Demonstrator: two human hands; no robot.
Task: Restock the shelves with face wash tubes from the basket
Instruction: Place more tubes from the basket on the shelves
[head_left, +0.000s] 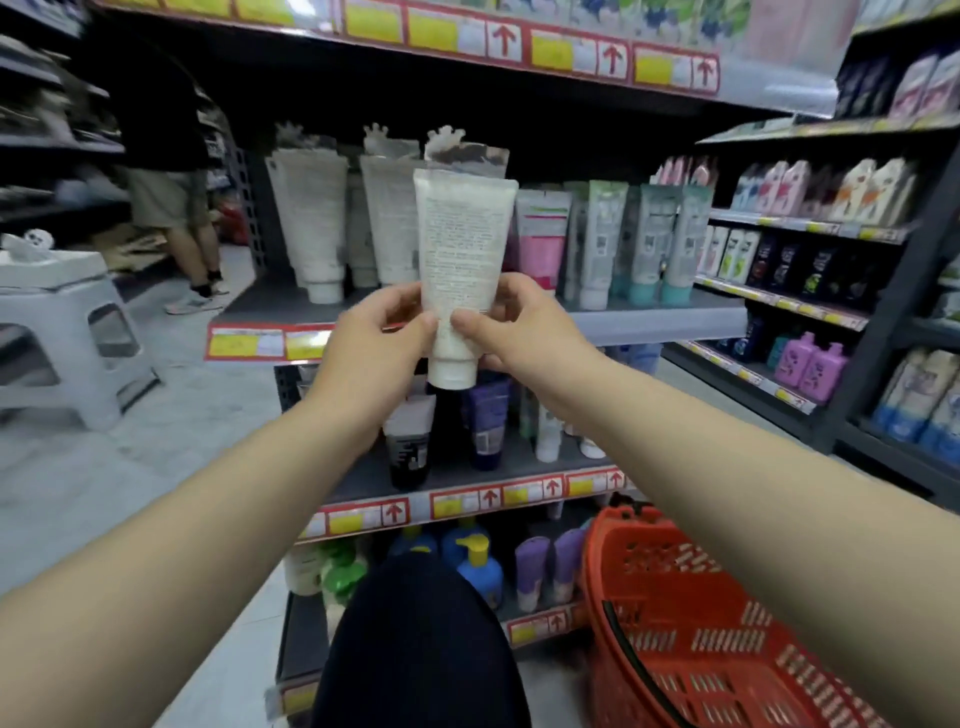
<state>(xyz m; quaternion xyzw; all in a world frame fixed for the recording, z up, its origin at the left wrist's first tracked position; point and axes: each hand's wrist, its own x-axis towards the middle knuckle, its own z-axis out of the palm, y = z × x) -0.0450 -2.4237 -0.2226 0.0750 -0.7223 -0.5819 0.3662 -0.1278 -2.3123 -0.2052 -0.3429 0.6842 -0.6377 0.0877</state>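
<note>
Down at the bottom of the view, a dark knee (421, 644) poked up, and a red basket (691, 639) sat on the floor just beside it, on the right. How much was inside the basket could not be told.

Both bare arms reached forward and met in the middle. The left hand (374, 343) and the right hand (514, 327) held one white face wash tube (462, 265) together. It stood upright, with its cap (451, 372) at the bottom and its flat crimped end at the top. The left hand's thumb and fingers pinched the low left edge of the tube. The right hand's thumb pressed on the front near the cap, and its fingers curled around the right side. Both hands were closed snugly on the tube, not spread wide. Small print covered the side facing the camera, too blurry to read.

Behind the tube was the middle shelf (649, 317), grey with yellow and red price tags along its front. More white tubes (317, 223) stood in a row on the left of that shelf, caps down. Pink and green tubes (602, 239) stood on the right. The held tube was in front of the shelf, not on it.

Far off on the left stood a grey plastic stool (67, 332), and another person's legs (187, 244) showed by the aisle
</note>
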